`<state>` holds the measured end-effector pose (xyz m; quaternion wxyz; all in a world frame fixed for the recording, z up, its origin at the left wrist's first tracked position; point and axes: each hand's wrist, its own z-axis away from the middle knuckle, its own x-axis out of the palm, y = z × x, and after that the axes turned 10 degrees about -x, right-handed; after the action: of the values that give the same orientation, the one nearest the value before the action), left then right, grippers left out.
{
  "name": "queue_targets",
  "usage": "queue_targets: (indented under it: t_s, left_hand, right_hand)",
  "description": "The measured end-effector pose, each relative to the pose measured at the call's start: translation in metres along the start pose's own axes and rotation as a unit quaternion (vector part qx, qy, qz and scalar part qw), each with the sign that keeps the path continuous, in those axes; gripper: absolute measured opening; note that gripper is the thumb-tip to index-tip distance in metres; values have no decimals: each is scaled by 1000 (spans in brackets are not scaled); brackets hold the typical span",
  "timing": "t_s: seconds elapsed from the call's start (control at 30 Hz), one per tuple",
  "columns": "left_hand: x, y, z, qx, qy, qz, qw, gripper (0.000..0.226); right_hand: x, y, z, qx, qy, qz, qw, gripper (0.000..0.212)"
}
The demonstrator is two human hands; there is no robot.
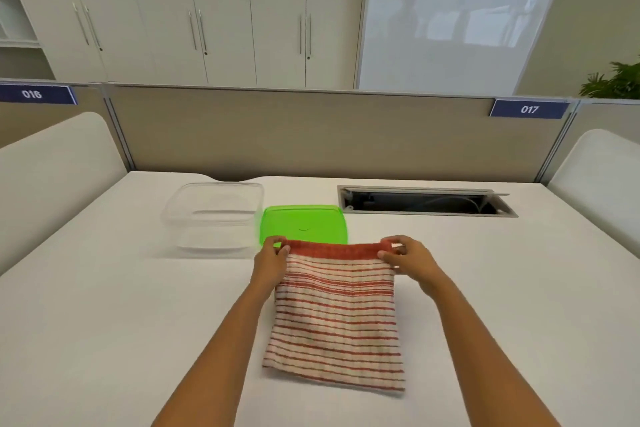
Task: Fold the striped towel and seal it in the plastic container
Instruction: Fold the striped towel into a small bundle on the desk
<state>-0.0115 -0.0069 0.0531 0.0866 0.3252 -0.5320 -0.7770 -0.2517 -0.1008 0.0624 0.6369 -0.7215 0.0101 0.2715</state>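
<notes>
A red and white striped towel (337, 315) lies on the white table (104, 322), its far edge lifted. My left hand (272, 258) pinches the towel's far left corner and my right hand (407, 258) pinches the far right corner. Just behind the towel lies the green lid (304, 224), flat on the table and partly hidden by the towel's raised edge. Left of the lid stands the clear plastic container (214, 215), open and with nothing inside.
An open cable slot (426, 203) is sunk into the table at the back right. A beige partition (311, 135) closes off the far edge. White chair backs (52, 166) rise at both sides.
</notes>
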Motion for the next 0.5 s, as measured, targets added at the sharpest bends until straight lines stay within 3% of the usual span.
queue_targets:
  t_s: [0.13,0.33,0.5]
  left_hand:
    - [14,-20,-9,-50,19,14,998,37]
    - [11,-36,-2,-117,-1,-9,993,52]
    - [7,-48,20,-62,-17,-144,988,36]
  right_hand:
    - [26,37,-5,74,69,-21,995,37]
    - [39,53,20,123,52,20,991,44]
    - [53,53,53,101,48,72,991,35]
